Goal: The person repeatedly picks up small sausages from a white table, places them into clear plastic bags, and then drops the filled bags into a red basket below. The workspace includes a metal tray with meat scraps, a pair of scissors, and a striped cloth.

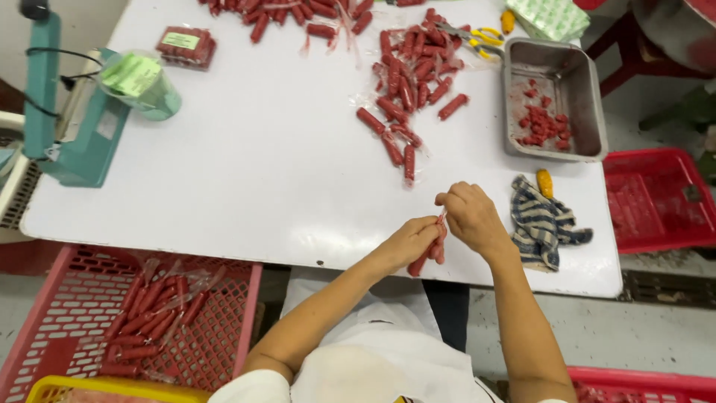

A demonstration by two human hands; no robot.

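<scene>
Prob. food-packing workshop: sausages (406,101) piled on table (261,164), crates (216,328), sealer (71,112).

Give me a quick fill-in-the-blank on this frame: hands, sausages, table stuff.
1. The left hand holds a bunch of red ____ at the near edge of the white table.
2. The right hand pinches the top of that bunch, beside a striped ____.
3. The metal tray at the table's right holds small red ____ .
4. The yellow-handled ____ lie beyond the loose sausages.

Missing words: sausages; cloth; pieces; scissors
</scene>
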